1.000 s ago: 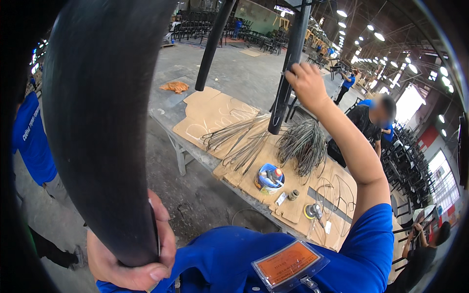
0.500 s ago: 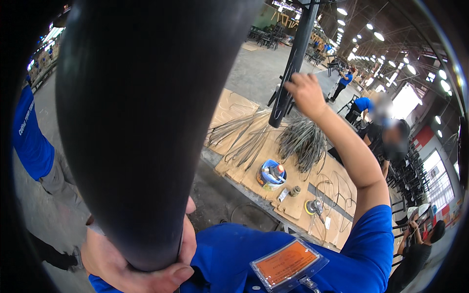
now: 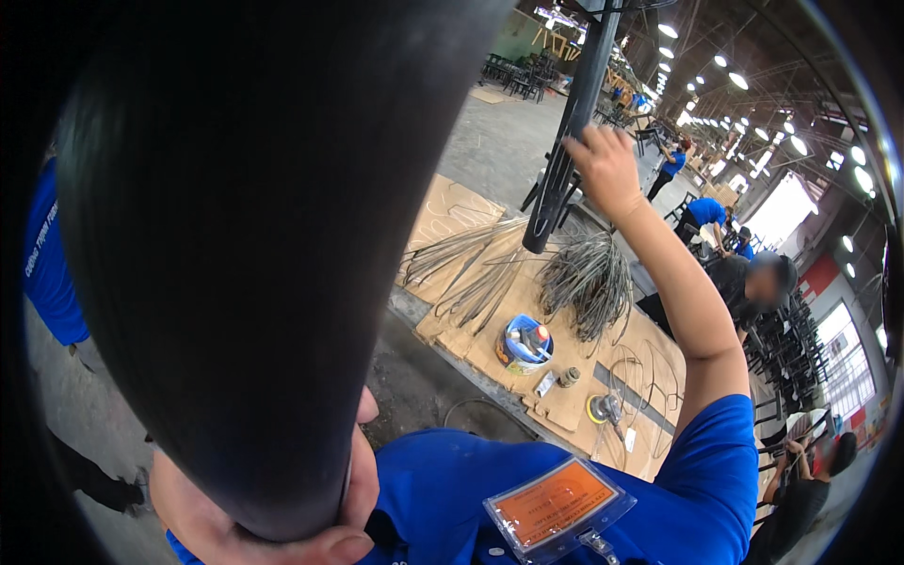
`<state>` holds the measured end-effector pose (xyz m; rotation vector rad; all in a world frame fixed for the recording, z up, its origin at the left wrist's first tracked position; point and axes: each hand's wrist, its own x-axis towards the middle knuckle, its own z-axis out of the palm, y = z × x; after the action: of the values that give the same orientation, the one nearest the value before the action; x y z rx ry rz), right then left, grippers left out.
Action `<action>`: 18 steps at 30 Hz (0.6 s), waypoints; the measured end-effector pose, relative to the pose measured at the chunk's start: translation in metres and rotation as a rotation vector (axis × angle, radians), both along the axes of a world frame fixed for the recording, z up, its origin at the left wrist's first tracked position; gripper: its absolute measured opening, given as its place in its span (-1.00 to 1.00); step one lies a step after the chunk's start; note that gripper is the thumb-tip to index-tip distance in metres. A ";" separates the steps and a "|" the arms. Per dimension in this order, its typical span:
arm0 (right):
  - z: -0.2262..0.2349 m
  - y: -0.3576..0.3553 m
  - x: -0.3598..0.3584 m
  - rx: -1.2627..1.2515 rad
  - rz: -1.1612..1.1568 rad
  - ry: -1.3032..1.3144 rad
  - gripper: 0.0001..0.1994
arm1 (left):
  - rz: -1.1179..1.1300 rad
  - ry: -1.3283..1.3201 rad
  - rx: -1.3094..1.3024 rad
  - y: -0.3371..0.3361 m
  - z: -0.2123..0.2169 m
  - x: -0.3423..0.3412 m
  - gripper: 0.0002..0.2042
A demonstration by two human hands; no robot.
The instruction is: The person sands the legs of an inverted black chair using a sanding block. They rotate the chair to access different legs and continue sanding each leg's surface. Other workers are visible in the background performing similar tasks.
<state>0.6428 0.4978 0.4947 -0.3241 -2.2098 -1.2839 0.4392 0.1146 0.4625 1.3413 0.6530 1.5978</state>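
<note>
A thick black furniture leg [image 3: 254, 282], very close, fills the left half of the head view. My left hand [image 3: 202, 518] is wrapped round its lower end. Farther off, a second slim black leg [image 3: 563, 155] slants down over the table. My right hand [image 3: 612, 177], arm raised, is beside this leg with fingers bent against its side. A thin pale line runs along that leg. Whatever those fingertips pinch is too small to make out. Beyond the leg's lower end lie bundles of thin grey strands [image 3: 589, 282].
Brown board [image 3: 452, 320] covers the worktable below. On it are a blue-rimmed tub [image 3: 524, 347] of bottles, a small jar [image 3: 568, 377], a round sander-like tool [image 3: 604, 407] and loose strands [image 3: 650, 372]. A person in blue [image 3: 56, 273] stands at left; others work at right among stacked black chairs [image 3: 786, 334].
My right hand has shifted slightly up and right along the slim leg. The near leg has swung a little left. The person at left shows less.
</note>
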 end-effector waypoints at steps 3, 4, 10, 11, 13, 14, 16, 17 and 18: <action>-0.022 -0.003 0.003 0.028 0.126 -0.179 -0.84 | -0.049 0.084 0.059 0.002 0.002 -0.001 -0.34; -0.033 -0.003 0.005 -0.118 -0.039 -0.312 -0.87 | -0.012 0.041 0.016 0.003 0.003 -0.001 -0.34; -0.039 0.029 0.009 -0.093 -0.063 -0.039 -0.85 | -0.014 0.003 0.010 0.008 0.008 -0.001 -0.36; -0.041 0.027 0.009 -0.085 -0.053 -0.082 -0.85 | 0.010 -0.033 -0.017 0.008 0.009 0.000 -0.36; -0.044 0.019 0.008 -0.071 -0.020 -0.213 -0.83 | 0.068 -0.079 -0.072 0.004 0.009 0.004 -0.37; -0.047 0.013 0.006 -0.166 -0.038 -0.301 -0.84 | 0.104 -0.090 -0.099 0.002 0.009 0.006 -0.37; -0.044 0.006 0.001 -0.217 -0.042 -0.377 -0.84 | 0.153 -0.117 -0.121 0.000 0.011 0.009 -0.37; -0.038 0.006 -0.001 -0.125 0.022 -0.238 -0.84 | 0.163 -0.131 -0.116 0.000 0.012 0.010 -0.37; -0.032 0.007 -0.004 -0.099 -0.029 -0.147 -0.85 | 0.174 -0.145 -0.112 0.001 0.013 0.012 -0.37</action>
<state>0.6388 0.5046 0.4622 -0.3092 -2.4056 -1.2516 0.4510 0.1154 0.4754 1.1005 0.7755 1.7516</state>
